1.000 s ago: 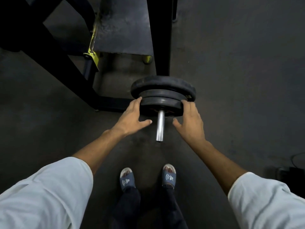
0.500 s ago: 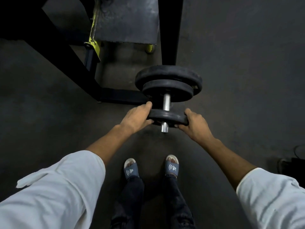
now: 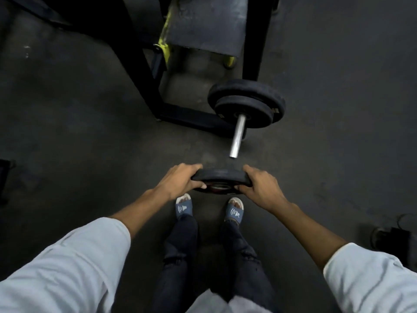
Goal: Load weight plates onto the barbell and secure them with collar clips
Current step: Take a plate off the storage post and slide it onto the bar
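A small black weight plate (image 3: 222, 174) hangs between my hands, clear of the bar and just above my feet. My left hand (image 3: 180, 181) grips its left rim and my right hand (image 3: 262, 186) grips its right rim. The silver barbell sleeve (image 3: 238, 136) points toward me, its bare end a short way beyond the held plate. Two black plates sit on the sleeve: a medium plate (image 3: 244, 110) in front and a larger plate (image 3: 246, 91) behind it. No collar clip shows.
A black rack frame (image 3: 144, 71) with an upright post (image 3: 257, 37) and a dark bench pad (image 3: 207, 21) with yellow fittings stands behind the bar. My sandalled feet (image 3: 184, 207) are below the plate. A dark object with a cable (image 3: 392, 239) lies on the floor at right.
The small plate was against the other plates, then slid along the sleeve and has come off its end. Both hands have pulled it toward me.
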